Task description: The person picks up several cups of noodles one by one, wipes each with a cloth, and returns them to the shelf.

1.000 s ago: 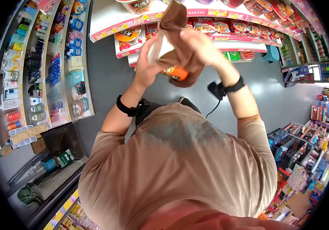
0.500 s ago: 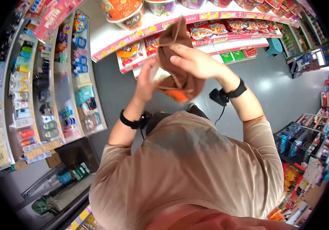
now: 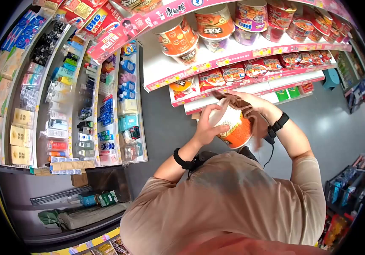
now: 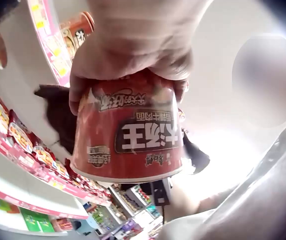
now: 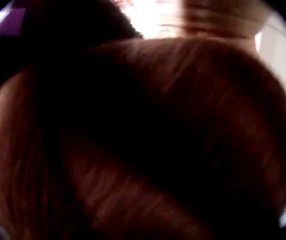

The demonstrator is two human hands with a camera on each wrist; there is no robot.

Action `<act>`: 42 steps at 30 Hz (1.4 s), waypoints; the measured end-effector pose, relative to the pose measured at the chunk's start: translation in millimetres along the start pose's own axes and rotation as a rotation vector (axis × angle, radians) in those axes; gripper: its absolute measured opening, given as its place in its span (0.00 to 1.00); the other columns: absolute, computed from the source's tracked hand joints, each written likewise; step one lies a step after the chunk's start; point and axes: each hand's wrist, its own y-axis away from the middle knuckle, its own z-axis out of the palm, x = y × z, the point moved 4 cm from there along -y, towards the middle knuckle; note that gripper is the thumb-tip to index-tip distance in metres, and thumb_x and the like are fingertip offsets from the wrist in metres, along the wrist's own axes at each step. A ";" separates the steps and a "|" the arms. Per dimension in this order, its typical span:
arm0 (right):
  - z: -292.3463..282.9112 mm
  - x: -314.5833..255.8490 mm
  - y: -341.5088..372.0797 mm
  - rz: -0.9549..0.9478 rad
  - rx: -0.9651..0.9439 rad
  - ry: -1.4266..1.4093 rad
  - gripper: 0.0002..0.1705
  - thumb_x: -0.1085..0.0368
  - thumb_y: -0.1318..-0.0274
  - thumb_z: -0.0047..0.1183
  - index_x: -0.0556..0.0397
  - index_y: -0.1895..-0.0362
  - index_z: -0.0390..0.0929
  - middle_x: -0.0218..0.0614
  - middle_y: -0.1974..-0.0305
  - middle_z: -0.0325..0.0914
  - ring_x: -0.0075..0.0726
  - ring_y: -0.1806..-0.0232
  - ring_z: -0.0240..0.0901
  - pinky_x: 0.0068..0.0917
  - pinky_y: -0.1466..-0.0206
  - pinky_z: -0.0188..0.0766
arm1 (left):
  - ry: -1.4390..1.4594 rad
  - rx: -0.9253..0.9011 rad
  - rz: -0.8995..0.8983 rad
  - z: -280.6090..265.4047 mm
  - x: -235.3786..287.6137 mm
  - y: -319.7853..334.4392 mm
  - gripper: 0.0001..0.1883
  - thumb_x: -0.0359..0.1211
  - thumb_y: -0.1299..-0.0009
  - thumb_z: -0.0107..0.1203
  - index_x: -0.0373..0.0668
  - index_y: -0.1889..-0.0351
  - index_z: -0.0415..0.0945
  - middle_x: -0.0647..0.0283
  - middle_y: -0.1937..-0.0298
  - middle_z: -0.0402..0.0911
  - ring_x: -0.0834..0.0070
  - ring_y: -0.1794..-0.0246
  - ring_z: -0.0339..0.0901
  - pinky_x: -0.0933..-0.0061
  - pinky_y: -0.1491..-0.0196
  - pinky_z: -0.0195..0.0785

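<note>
One part-hidden orange noodle tub (image 3: 238, 135), right of centre in the head view, is gripped by the left hand (image 3: 208, 127). The right hand (image 3: 262, 104) meets the brown cloth (image 3: 257, 124), fingertips hidden — its hold I cannot tell; the right wrist view is murky.

Noodle tubs (image 3: 214, 23) stand above red packets (image 3: 256, 68) on white shelves (image 3: 157, 68) (a teal stool (image 3: 330, 79) nearby).
</note>
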 end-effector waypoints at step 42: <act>44.3 27.0 17.4 -0.665 0.437 -0.284 0.31 0.46 0.28 0.46 0.53 0.32 0.65 0.43 0.35 0.70 0.44 0.34 0.68 0.44 0.30 0.65 | 0.831 0.328 0.042 -12.8 -8.5 -3.9 0.33 0.34 0.26 0.54 0.43 0.24 0.54 0.56 0.28 0.66 0.67 0.27 0.65 0.62 0.30 0.62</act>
